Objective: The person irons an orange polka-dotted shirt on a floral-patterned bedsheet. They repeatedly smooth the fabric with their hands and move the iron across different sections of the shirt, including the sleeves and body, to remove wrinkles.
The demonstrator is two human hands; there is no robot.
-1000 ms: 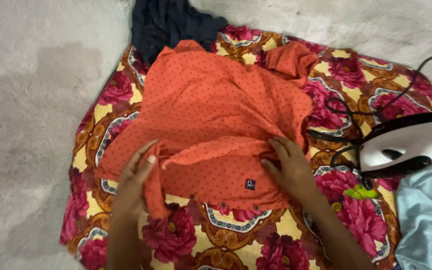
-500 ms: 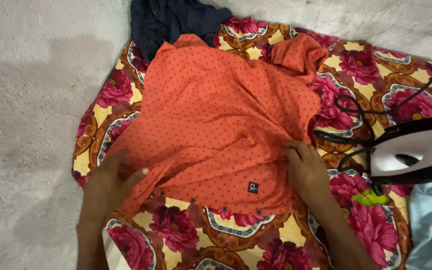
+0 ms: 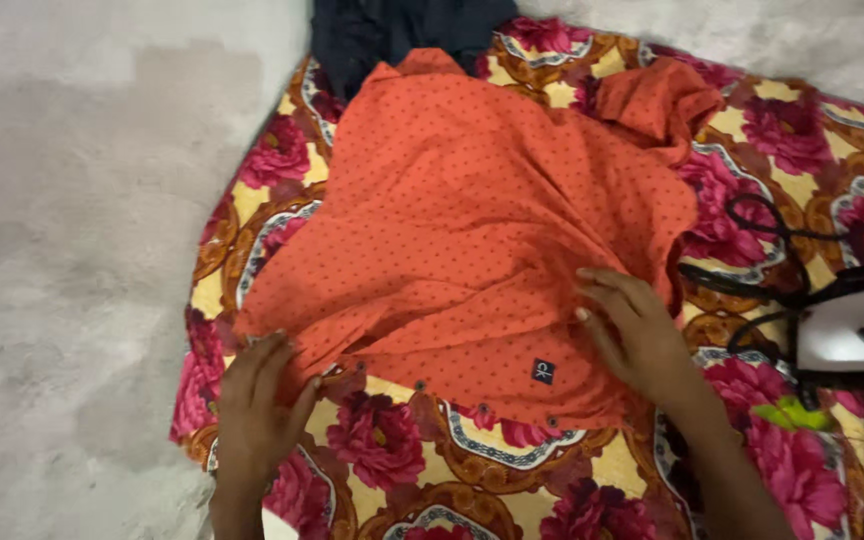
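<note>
**Learner:** Under the left hand (image 3: 257,405), what should I notice first?

**Teacher:** Its fingers (image 3: 270,362) lie spread and nearly flat, pressing the lower left corner of the orange dotted shirt (image 3: 482,220) onto the flowered blanket (image 3: 392,470). Nothing is pinched there, as far as I can see; the palm simply weighs the hem down.

**Learner:** And the right hand (image 3: 642,335)?

**Teacher:** Also open. Its fingers (image 3: 607,285) rest flat on the cloth near the right edge of the shirt, just above the small dark label (image 3: 543,371). Neither hand grips anything.

**Learner:** How would you smooth it well from this position?

**Teacher:** I would judge it best to keep both palms flat and draw them apart along the hem, so the creases between the hands run out sideways instead of bunching. The row of dark buttons (image 3: 420,384) along the lower edge is a good guide for keeping that edge straight.

**Learner:** Where does the shirt lie overall?

**Teacher:** Spread over the middle of the blanket, which lies on the grey floor (image 3: 72,200). A rumpled sleeve (image 3: 657,100) sits at its upper right, and a dark garment (image 3: 402,30) touches its top edge.

**Learner:** Anything near the right wrist?

**Teacher:** A white iron (image 3: 857,335) with a black cord (image 3: 752,215) stands just beside it, apart from the shirt. Mind that when sweeping outward.
</note>
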